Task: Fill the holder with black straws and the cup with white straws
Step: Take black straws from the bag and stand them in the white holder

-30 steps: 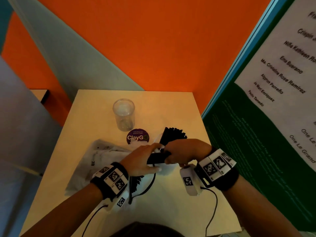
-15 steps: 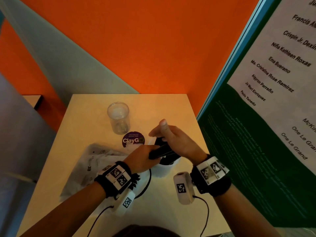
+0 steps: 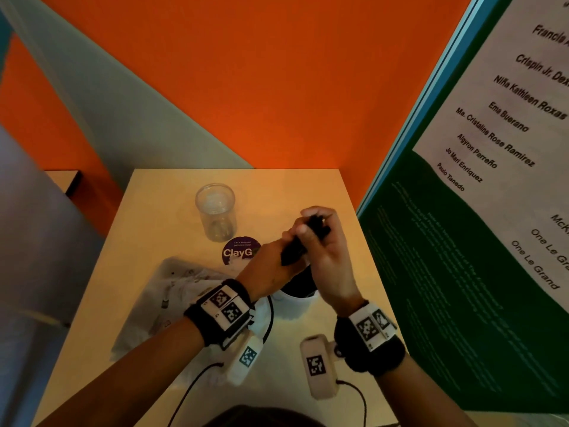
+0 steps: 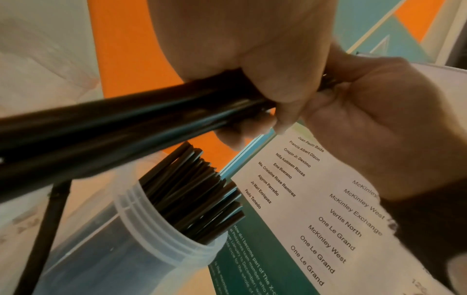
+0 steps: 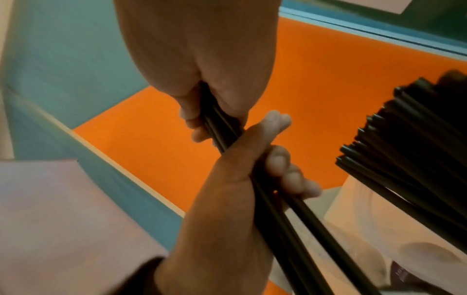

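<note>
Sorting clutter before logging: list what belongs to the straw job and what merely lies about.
Job:
- bundle of black straws gripped by left hand and right hand
- holder with black straws
- clear cup

Lying about:
- plastic bag
- purple sticker
- wall poster

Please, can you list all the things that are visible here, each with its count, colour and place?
table: one, pale wood, in the corner by the orange wall
cup: one, clear, empty, far left on the table
sticker: one, purple, round, on the table in front of the cup
bag: one, clear plastic, crumpled, near left of the table
holder: one, translucent white, below the hands, holding many black straws
bundle: several black straws, gripped by both hands above the holder
poster: one, green and white, on the right
left hand: grips the bundle's near part
right hand: grips its far end
</note>
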`<state>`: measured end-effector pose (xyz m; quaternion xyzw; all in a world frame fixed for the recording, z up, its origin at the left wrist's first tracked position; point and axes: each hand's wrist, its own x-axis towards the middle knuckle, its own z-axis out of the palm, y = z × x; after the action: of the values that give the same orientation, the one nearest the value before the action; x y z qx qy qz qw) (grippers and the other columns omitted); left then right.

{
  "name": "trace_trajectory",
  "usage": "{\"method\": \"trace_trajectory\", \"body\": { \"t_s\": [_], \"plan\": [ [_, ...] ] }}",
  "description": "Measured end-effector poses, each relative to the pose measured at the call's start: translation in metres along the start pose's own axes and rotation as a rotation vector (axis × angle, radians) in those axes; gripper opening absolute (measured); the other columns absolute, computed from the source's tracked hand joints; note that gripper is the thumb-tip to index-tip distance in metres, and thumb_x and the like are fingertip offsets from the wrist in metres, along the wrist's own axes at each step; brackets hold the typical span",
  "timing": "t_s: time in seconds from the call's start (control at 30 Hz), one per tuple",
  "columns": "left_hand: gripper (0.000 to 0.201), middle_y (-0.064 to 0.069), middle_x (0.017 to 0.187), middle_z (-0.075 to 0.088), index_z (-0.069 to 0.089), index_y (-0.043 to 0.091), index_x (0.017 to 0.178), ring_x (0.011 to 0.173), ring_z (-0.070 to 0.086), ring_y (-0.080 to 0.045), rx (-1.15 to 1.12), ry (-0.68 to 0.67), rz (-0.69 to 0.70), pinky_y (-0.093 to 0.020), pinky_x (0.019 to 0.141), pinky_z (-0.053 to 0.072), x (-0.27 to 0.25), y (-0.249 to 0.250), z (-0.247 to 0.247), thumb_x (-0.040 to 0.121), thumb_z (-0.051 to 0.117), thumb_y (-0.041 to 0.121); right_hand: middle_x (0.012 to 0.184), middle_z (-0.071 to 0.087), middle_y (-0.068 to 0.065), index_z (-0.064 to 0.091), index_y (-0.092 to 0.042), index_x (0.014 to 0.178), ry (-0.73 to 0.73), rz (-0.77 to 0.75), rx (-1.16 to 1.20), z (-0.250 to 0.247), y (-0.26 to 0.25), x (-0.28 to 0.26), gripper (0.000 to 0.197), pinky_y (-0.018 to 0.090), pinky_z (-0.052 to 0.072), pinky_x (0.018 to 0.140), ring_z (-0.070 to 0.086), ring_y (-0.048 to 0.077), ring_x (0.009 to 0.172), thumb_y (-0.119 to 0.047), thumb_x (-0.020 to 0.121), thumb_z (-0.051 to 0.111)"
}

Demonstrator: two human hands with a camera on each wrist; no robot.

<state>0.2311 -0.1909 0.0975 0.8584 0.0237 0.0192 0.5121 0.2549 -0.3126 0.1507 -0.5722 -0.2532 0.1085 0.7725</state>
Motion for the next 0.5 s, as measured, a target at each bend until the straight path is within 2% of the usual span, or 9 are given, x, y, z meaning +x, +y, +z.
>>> {"method": "trace_trajectory", "body": {
  "t_s": [0.03, 0.1, 0.2, 0.27, 0.33, 0.43, 0.5],
  "plan": [
    [0.022, 0.013, 0.09, 0.066, 0.053, 0.034, 0.105, 0.082, 0.063, 0.001, -0.032, -0.021, 0.008, -0.01, 0.065, 0.048, 0.0, 0.001, -0.001, 0.087, 0.064, 0.043, 0.081, 0.06, 0.001, 0.049, -0.015, 0.109, 0.024, -0.03, -0.011, -0.006, -0.004, 0.004, 0.018, 0.032, 0.054, 0.077, 0.061, 0.024, 0.081, -0.004, 0.095, 0.049],
    [0.04, 0.013, 0.106, 0.062, 0.049, 0.033, 0.116, 0.094, 0.059, 0.006, -0.085, -0.049, 0.05, -0.012, 0.076, 0.048, -0.002, -0.004, -0.002, 0.083, 0.068, 0.048, 0.081, 0.059, 0.002, 0.047, -0.019, 0.114, 0.078, -0.098, -0.043, -0.021, -0.015, 0.013, 0.023, 0.033, 0.055, 0.076, 0.06, 0.024, 0.08, -0.004, 0.097, 0.048],
    [0.065, 0.004, 0.135, 0.045, 0.04, 0.023, 0.135, 0.123, 0.044, -0.008, 0.131, -0.018, 0.061, -0.022, 0.097, 0.037, -0.003, -0.022, -0.003, 0.082, 0.071, 0.044, 0.082, 0.058, 0.003, 0.05, -0.025, 0.113, 0.153, -0.134, -0.107, -0.045, -0.023, 0.024, 0.024, 0.037, 0.053, 0.082, 0.061, 0.023, 0.081, -0.007, 0.097, 0.049],
    [0.075, 0.0, 0.146, 0.031, 0.034, 0.018, 0.141, 0.134, 0.032, -0.014, 0.306, -0.038, 0.046, -0.022, 0.103, 0.027, -0.004, -0.035, -0.002, 0.082, 0.07, 0.045, 0.083, 0.058, 0.005, 0.055, -0.024, 0.107, 0.2, -0.092, -0.164, -0.057, -0.017, 0.027, 0.021, 0.032, 0.054, 0.082, 0.063, 0.02, 0.082, -0.007, 0.097, 0.049],
    [0.082, -0.002, 0.154, 0.021, 0.028, 0.016, 0.146, 0.141, 0.022, -0.017, 0.383, -0.097, 0.014, -0.029, 0.11, 0.023, -0.006, -0.046, -0.001, 0.082, 0.068, 0.049, 0.085, 0.059, 0.004, 0.057, -0.022, 0.102, 0.237, -0.013, -0.249, -0.063, -0.004, 0.024, 0.017, 0.028, 0.055, 0.08, 0.064, 0.016, 0.081, -0.007, 0.097, 0.05],
    [0.092, -0.002, 0.159, 0.01, 0.018, 0.017, 0.15, 0.146, 0.01, -0.018, 0.436, -0.16, -0.009, -0.039, 0.115, 0.018, -0.007, -0.056, 0.003, 0.081, 0.065, 0.057, 0.088, 0.062, -0.003, 0.059, -0.02, 0.1, 0.256, 0.118, -0.482, -0.069, 0.025, 0.014, 0.01, 0.023, 0.05, 0.069, 0.059, 0.005, 0.075, -0.012, 0.096, 0.054],
    [0.1, -0.004, 0.159, 0.011, 0.013, 0.016, 0.151, 0.147, 0.008, -0.019, 0.44, -0.135, 0.005, -0.037, 0.116, 0.016, -0.005, -0.058, 0.006, 0.078, 0.066, 0.059, 0.099, 0.062, -0.004, 0.06, -0.02, 0.104, 0.212, 0.208, -0.64, -0.072, 0.044, 0.006, 0.01, 0.024, 0.049, 0.076, 0.06, 0.007, 0.088, -0.017, 0.095, 0.056]
  ]
}}
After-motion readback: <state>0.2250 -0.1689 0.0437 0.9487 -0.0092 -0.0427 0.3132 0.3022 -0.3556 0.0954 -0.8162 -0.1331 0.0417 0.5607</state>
